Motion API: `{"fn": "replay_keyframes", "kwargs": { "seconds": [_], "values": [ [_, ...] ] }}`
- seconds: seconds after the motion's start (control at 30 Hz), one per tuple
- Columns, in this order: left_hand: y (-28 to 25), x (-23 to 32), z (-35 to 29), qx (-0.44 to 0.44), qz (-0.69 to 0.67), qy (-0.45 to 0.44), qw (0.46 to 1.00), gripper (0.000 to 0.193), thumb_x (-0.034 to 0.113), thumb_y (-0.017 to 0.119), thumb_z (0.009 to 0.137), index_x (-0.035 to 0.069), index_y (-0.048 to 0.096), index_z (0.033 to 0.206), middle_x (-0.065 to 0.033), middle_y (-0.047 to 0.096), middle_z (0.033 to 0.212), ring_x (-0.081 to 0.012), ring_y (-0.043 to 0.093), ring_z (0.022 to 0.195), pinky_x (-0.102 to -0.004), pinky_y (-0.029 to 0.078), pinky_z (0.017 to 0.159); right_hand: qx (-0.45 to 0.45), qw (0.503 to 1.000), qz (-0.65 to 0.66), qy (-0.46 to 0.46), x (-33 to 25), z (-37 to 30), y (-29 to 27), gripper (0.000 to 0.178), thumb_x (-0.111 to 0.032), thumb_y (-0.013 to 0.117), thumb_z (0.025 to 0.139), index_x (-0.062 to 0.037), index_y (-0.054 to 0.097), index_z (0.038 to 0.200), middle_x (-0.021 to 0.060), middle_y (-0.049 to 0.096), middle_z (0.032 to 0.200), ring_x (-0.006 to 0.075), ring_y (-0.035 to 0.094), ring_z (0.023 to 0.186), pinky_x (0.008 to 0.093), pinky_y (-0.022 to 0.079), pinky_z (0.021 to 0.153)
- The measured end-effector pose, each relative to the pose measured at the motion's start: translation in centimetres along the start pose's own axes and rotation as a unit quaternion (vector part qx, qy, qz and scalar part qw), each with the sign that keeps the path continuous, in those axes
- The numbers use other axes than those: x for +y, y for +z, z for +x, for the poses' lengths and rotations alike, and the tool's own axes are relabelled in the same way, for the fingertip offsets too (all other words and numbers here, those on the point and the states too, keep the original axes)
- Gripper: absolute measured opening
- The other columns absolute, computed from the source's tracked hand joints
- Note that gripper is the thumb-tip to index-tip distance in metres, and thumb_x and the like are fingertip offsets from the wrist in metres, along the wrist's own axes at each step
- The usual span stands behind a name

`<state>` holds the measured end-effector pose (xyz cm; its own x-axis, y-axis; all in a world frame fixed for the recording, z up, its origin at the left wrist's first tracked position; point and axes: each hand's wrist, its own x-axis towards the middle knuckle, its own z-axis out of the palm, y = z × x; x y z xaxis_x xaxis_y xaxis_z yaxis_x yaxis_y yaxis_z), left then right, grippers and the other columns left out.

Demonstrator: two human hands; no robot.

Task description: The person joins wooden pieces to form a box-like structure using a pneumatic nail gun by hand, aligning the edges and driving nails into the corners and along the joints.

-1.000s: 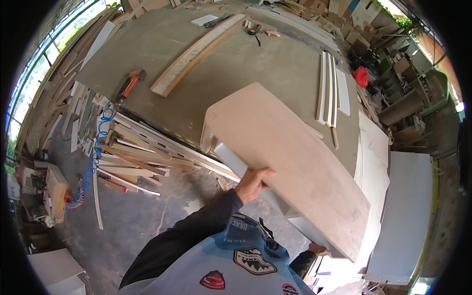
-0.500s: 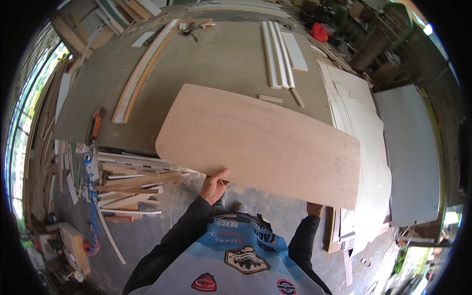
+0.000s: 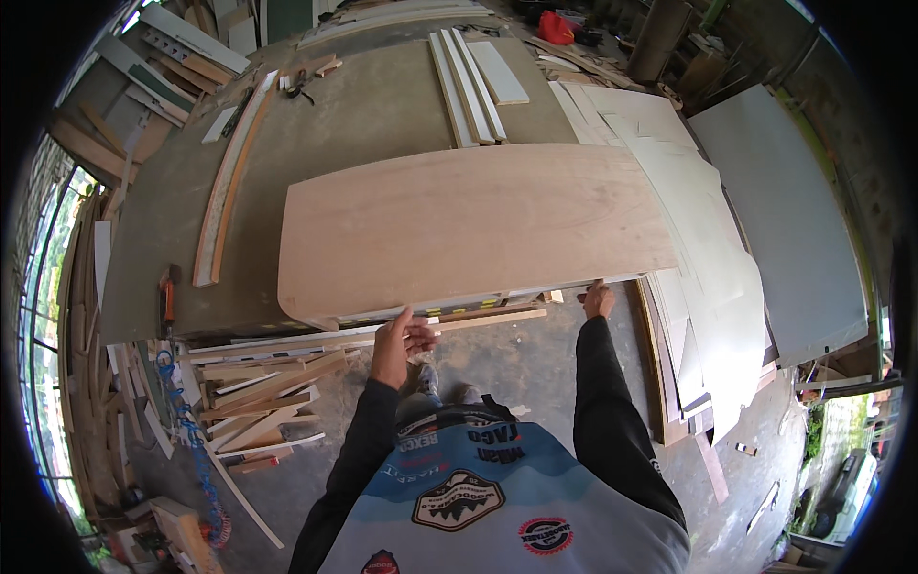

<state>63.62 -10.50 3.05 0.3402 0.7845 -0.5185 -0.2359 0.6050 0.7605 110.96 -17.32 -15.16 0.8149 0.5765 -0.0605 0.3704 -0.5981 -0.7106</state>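
A large light-brown wooden panel (image 3: 469, 225) with rounded corners lies flat at the near edge of the workbench (image 3: 378, 124). Its front edge faces me, with a pale strip showing beneath it. My left hand (image 3: 390, 346) is just below that front edge, fingers apart and slightly bent, with nothing in them. The index fingertip is close to the edge; whether it touches I cannot tell. Farther right, my right hand (image 3: 598, 301) has its fingertips at the panel's front edge, thumb apart from the fingers and no grip visible.
White-edged strips (image 3: 464, 91) and a long board (image 3: 234, 182) lie on the bench. An orange-handled tool (image 3: 169, 297) is at its left corner, above a coiled blue hose (image 3: 182, 402). Scrap strips (image 3: 273, 392) are piled below. Pale sheets (image 3: 708, 277) are stacked at the right.
The panel has turned level and come down onto the bench's near edge. My left hand has let go of it, and my right hand has shifted left along its front edge.
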Motion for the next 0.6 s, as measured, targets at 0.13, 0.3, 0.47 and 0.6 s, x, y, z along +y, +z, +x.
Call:
{"fn": "replay_keyframes", "kwargs": {
  "seconds": [0.13,0.3,0.47,0.6],
  "values": [
    [2.8,5.2,-9.9,-0.125,-0.060,0.242,0.960,0.027,0.021,0.052,0.100,-0.003,0.061,0.093,-0.0087,0.058,0.074,-0.0175,0.055,0.060,-0.0321,0.048,0.056,-0.130,0.934,0.301,0.142,0.3,-8.9,2.4,0.072,-0.060,0.042,0.099,0.0075,0.066,0.096,0.0192,0.072,0.075,0.0260,0.071,0.065,0.0379,0.056,0.055],
    [9.4,13.7,-21.5,-0.505,-0.082,0.451,0.731,0.022,0.014,0.055,0.098,-0.005,0.060,0.089,-0.0218,0.068,0.080,-0.0249,0.065,0.062,-0.0357,0.053,0.056,-0.331,0.910,0.104,0.229,6.4,-17.2,7.4,0.052,-0.045,0.054,0.095,0.0055,0.068,0.094,0.0152,0.072,0.074,0.0228,0.070,0.059,0.0350,0.052,0.045],
    [14.5,14.0,-24.5,-0.590,-0.094,0.511,0.618,0.011,0.021,0.066,0.092,0.017,0.061,0.100,-0.0074,0.057,0.067,-0.0162,0.050,0.052,-0.0258,0.036,0.051,-0.420,0.902,-0.038,-0.095,9.9,-22.4,8.1,0.045,-0.039,0.058,0.093,0.0040,0.068,0.086,0.0143,0.072,0.072,0.0204,0.070,0.060,0.0334,0.054,0.051],
    [13.8,13.7,-24.8,-0.636,-0.078,0.452,0.621,0.016,0.010,0.070,0.087,0.020,0.061,0.097,-0.0068,0.055,0.065,-0.0152,0.048,0.051,-0.0254,0.035,0.050,-0.414,0.909,-0.011,-0.043,8.6,-25.2,6.8,0.042,-0.036,0.061,0.091,0.0054,0.068,0.084,0.0148,0.072,0.071,0.0197,0.071,0.060,0.0326,0.053,0.053]
  ]
}}
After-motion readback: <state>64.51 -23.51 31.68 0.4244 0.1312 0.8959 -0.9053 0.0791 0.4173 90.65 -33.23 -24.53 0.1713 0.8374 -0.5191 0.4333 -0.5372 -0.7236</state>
